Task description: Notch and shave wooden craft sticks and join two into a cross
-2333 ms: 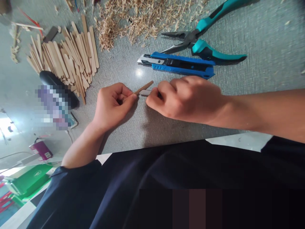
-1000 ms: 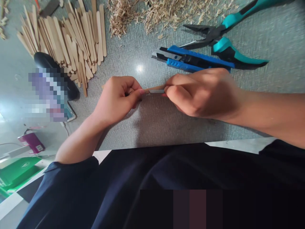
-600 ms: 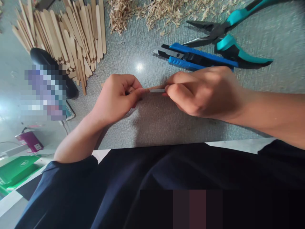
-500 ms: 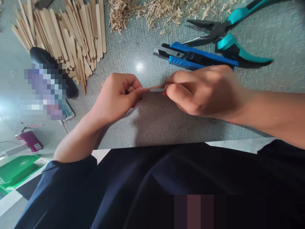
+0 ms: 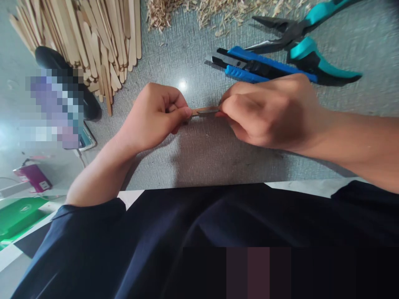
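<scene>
My left hand (image 5: 157,114) is closed, thumb and forefinger pinching one end of a thin wooden stick (image 5: 195,112). Closed opposite it is my right hand (image 5: 268,112), from whose fingers a narrow metal blade (image 5: 208,111) sticks out toward the left. The blade lies along the stick, its tip just short of my left thumb. Whatever handle the blade has is hidden in my right fist, and the stick's right end runs in behind those fingers. Just beyond my right hand rests a blue utility knife (image 5: 243,64), its blade pointing left.
Pliers with teal handles (image 5: 327,66) lie spread behind the utility knife. Wood shavings (image 5: 205,12) are heaped at the back. A pile of craft sticks (image 5: 90,45) fills the back left, beside a black rounded object (image 5: 59,62). A purple device (image 5: 34,177) sits far left.
The blade has tilted and shifted slightly right along the stick, away from my left thumb. The whole view has shifted a little, with the table things appearing higher.
</scene>
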Tool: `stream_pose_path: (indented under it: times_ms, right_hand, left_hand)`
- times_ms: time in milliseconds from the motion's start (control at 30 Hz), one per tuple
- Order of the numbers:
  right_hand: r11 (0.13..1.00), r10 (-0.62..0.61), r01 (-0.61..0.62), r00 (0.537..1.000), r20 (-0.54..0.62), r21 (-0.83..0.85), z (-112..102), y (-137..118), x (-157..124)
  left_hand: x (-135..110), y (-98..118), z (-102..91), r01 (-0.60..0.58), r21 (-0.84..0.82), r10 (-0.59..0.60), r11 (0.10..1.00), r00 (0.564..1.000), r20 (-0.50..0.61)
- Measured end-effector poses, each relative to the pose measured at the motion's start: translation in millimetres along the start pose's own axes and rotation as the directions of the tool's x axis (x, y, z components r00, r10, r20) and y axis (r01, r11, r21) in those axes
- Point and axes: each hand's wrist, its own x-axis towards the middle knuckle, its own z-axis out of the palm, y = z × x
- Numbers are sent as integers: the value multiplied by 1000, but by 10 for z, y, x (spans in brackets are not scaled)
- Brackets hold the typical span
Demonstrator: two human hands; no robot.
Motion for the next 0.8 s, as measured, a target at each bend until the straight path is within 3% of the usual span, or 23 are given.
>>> stream_pose_path:
  times_ms: [467,667,800]
  right_hand:
    - [1000,21,-21,1000,-11,-12,-32,-38,36]
    - [994,-15,19,999,41,-106,-75,-71,72]
    - [1000,20,-19,999,30,-14,-85,-84,105]
  left_hand:
    - [3,0,-5,-4,8,5,1000,1000,-6]
    - [18,17,8,7,13,-7,1000,1000,-8]
    - [21,37,-1,13,6,-13,1000,1000,-12]
